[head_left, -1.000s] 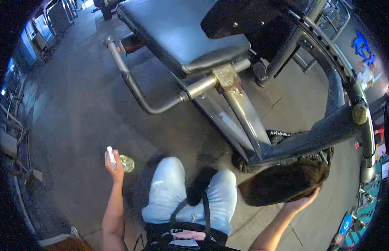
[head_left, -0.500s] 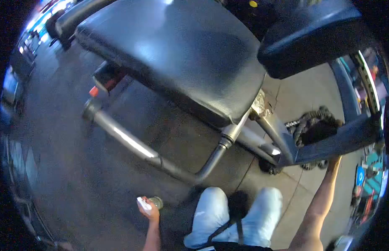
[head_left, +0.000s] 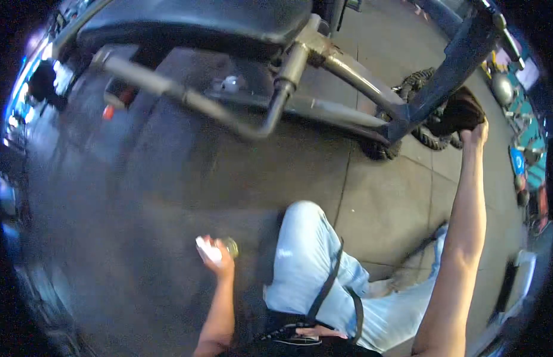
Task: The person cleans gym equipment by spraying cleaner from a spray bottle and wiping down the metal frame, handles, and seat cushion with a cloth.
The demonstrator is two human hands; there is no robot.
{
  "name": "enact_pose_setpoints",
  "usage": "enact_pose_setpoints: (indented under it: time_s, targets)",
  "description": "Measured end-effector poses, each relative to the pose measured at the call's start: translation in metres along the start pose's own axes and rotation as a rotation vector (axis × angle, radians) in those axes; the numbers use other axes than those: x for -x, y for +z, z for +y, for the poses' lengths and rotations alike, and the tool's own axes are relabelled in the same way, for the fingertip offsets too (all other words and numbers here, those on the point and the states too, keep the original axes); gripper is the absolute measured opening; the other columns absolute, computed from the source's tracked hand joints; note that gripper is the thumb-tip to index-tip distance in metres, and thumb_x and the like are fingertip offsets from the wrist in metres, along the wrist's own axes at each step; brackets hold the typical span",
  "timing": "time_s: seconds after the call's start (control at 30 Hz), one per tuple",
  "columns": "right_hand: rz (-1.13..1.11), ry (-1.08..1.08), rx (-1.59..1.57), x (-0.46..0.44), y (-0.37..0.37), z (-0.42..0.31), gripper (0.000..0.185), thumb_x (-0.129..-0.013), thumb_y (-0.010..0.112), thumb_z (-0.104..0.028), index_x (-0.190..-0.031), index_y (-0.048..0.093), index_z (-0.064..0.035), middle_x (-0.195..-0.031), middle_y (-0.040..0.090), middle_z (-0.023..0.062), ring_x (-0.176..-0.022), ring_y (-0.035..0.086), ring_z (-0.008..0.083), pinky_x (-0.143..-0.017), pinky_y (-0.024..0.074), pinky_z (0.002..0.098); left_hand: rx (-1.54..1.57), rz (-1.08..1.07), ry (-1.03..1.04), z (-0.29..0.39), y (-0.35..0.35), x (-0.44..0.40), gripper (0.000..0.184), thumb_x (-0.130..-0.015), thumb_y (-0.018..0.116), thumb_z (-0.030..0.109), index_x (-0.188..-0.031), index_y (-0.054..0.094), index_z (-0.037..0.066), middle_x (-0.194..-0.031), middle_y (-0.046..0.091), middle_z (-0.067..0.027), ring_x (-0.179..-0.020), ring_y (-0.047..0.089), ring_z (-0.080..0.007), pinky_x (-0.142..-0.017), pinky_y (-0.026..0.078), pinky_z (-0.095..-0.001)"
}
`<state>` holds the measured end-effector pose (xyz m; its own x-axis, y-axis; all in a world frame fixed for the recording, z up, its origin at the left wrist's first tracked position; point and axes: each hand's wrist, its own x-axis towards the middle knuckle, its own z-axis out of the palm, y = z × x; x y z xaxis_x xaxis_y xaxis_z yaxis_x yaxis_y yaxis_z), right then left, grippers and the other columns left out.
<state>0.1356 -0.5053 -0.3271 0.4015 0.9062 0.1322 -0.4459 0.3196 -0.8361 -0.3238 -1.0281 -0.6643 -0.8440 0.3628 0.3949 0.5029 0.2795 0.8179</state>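
Floor (head_left: 169, 196) beneath bottle (head_left: 231, 247), perhaps liquid-filled

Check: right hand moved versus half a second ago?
Yes: the right hand has come out from behind the frame beam, now clear to its right.

Dim overall, the floor (head_left: 139, 202) murky toward nine o'clock. Bluish-white lights (head_left: 47, 52) flare at ten. A cool sheen lies on the seat pad (head_left: 196, 24) at eleven, glints on a steel tube (head_left: 360, 78) at one. Motion blur softens the metal handle (head_left: 148, 78), between ten and eleven, and the white bottle top (head_left: 209, 250), between seven and eight. Fisheye bending smears the edges; the corners are black.
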Motion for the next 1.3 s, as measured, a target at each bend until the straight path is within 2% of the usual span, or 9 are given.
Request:
enact_pose_setpoints:
  time_s: [0.2, 0.23, 0.3, 0.43, 0.73, 0.93, 1.2, 1.27, 1.3]
  targets:
    - [-0.688, 0.084, -0.043, 0.022, -0.068, -0.134, 0.04, -0.095, 0.04, -0.016, -0.12, 0.057, 0.0108, -0.119, 0.063, 0.0237, -0.108, 0.062, 0.0375, -0.096, 0.0496, 0.0489, -0.175, -0.049, -0.18, 0.053, -0.014, 0.056, 0.098, -0.076, 0.079, 0.03, -0.146, 0.019, -0.005, -0.15, 0.025, -0.0282, -0.139, 0.026, -0.0412, -0.116, 0.02, -0.0498]
    - [-0.18, -0.084, 0.067, 0.069, -0.051, -0.154, 0.041, -0.096, 0.039, -0.018, -0.122, 0.057, 0.008, -0.122, 0.062, 0.0229, -0.111, 0.06, 0.0373, -0.099, 0.0474, 0.0503, -0.106, -0.176, -0.045, 0.053, -0.02, 0.083, 0.092, -0.076, 0.078, 0.031, -0.143, 0.027, -0.006, -0.141, 0.035, -0.0301, -0.133, 0.033, -0.0424, -0.112, 0.025, -0.051]
    - [-0.395, -0.103, 0.089, 0.061, -0.104, -0.199, 0.042, -0.097, 0.038, -0.022, -0.121, 0.059, 0.0048, -0.121, 0.062, 0.023, -0.109, 0.061, 0.0384, -0.097, 0.0489, 0.0524, 0.099, -0.443, 0.137, 0.106, -0.012, 0.099, 0.051, -0.08, 0.075, 0.027, -0.114, 0.053, -0.004, -0.113, 0.053, -0.0203, -0.108, 0.05, -0.0366, -0.098, 0.039, -0.0453]
    - [-0.063, -0.207, 0.149, 0.122, -0.122, -0.257, 0.042, -0.097, 0.038, -0.024, -0.121, 0.06, 0.002, -0.12, 0.063, 0.0225, -0.108, 0.062, 0.0392, -0.095, 0.0503, 0.0547, 0.251, -0.729, 0.495, 0.203, 0.031, 0.088, 0.047, -0.085, 0.067, 0.046, -0.097, 0.053, 0.003, -0.097, 0.056, -0.0173, -0.089, 0.057, -0.0359, -0.076, 0.047, -0.0435]
    - [0.022, -0.324, 0.149, 0.219, -0.203, -0.353, 0.045, -0.098, 0.038, -0.031, -0.121, 0.061, -0.0014, -0.12, 0.064, 0.0182, -0.108, 0.062, 0.0383, -0.096, 0.049, 0.0549, 0.367, -1.509, 1.391, 0.19, 0.047, 0.16, 0.027, -0.094, 0.054, 0.028, -0.081, 0.063, 0.007, -0.077, 0.066, -0.0151, -0.071, 0.066, -0.0325, -0.063, 0.052, -0.0461]
    - [0.049, -0.301, 0.156, 0.222, -0.247, -0.381, 0.044, -0.098, 0.034, -0.027, -0.123, 0.06, -0.0011, -0.121, 0.063, 0.018, -0.108, 0.063, 0.0377, -0.095, 0.0495, 0.0552, 0.562, -1.234, 1.467, 0.347, 0.021, 0.263, 0.038, -0.095, 0.053, 0.038, -0.085, 0.063, 0.002, -0.075, 0.06, -0.0081, -0.075, 0.065, -0.0251, -0.064, 0.053, -0.0324]
    - [-0.187, -0.551, 0.692, 0.248, -0.254, -0.365, 0.037, -0.098, 0.037, -0.018, -0.121, 0.06, 0.0009, -0.116, 0.065, 0.0197, -0.103, 0.065, 0.0366, -0.091, 0.0537, 0.0517, 0.508, -1.278, 1.251, 0.321, 0.093, 0.396, 0.025, -0.085, 0.06, 0.028, -0.084, 0.069, 0.005, -0.076, 0.067, -0.0172, -0.067, 0.068, -0.0321, -0.061, 0.054, -0.0432]
    - [-0.063, -0.719, 1.119, 0.271, -0.217, -0.345, 0.037, -0.098, 0.037, -0.018, -0.121, 0.06, 0.0011, -0.116, 0.065, 0.0203, -0.103, 0.065, 0.0369, -0.09, 0.0539, 0.0518, 0.591, -1.822, 1.378, 0.318, 0.072, 0.362, 0.018, -0.08, 0.06, 0.022, -0.082, 0.067, 0.007, -0.072, 0.066, -0.0151, -0.065, 0.067, -0.0316, -0.059, 0.053, -0.0429]
    - [0.035, -0.611, 0.699, 0.279, -0.195, -0.336, 0.037, -0.098, 0.037, -0.017, -0.12, 0.06, 0.0008, -0.116, 0.065, 0.0202, -0.103, 0.065, 0.0364, -0.091, 0.0535, 0.0521, 0.889, -1.464, 1.886, 0.282, 0.088, 0.381, 0.019, -0.079, 0.058, 0.022, -0.075, 0.065, 0.005, -0.069, 0.065, -0.0174, -0.064, 0.066, -0.0352, -0.059, 0.052, -0.0456]
